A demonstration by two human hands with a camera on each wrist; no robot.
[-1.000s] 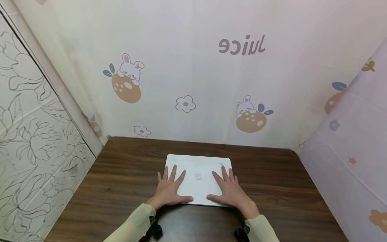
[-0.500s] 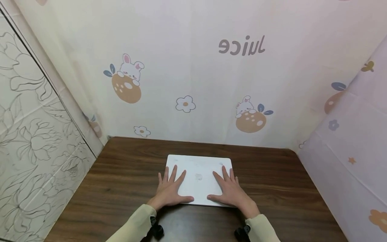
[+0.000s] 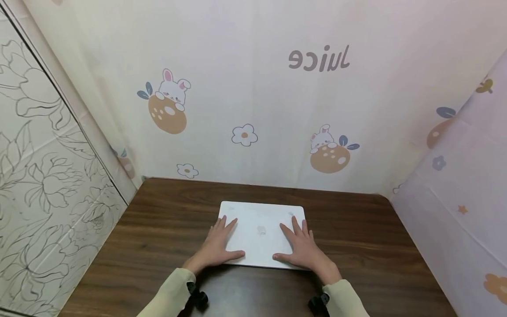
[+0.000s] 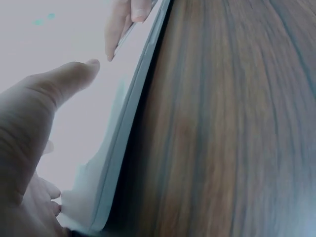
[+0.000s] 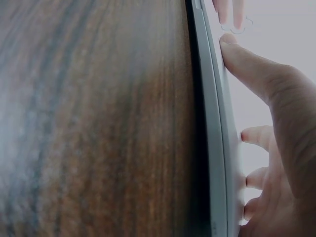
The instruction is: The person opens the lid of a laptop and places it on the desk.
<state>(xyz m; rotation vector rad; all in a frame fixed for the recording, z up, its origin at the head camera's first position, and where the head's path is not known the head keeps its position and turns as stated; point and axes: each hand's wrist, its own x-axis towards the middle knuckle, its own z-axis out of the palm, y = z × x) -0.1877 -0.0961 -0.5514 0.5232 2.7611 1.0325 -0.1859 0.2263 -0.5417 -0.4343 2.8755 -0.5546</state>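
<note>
Head view: left grip [image 3: 215, 245] and right grip [image 3: 304, 248] spread, unclenched, at sides of closed laptop [image 3: 260, 240] on worktop [image 3: 356, 233]; apparently steadying, probably needing firmer hold next.

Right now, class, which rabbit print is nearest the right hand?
The lower rabbit print, beneath the reversed Juice lettering; the upper rabbit print is farther from the right hand.

The word "Juice" [image 3: 319, 58] stands mirrored on the pale cloth [image 3: 253, 92].
</note>
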